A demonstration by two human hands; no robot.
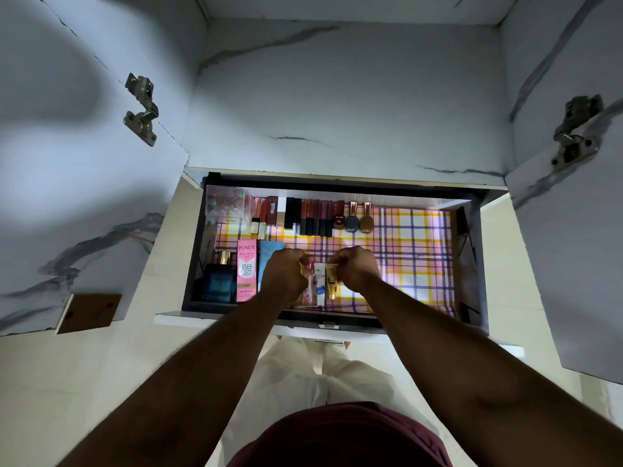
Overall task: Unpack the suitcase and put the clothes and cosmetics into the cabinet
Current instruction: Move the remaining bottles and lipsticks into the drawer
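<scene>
An open cabinet drawer, lined with pink and yellow checked paper, holds cosmetics. Both hands are inside it near the front. My left hand has its fingers curled on a pink tube. My right hand pinches the top of a gold and black tube. A white tube with a blue label stands between them. To the left are a light blue packet, a pink Pond's BB cream box and a blue perfume bottle.
Along the drawer's back stand a clear plastic box, several lipsticks and three nail polish bottles. The right half of the lining is bare. Cabinet doors with metal hinges hang open on both sides.
</scene>
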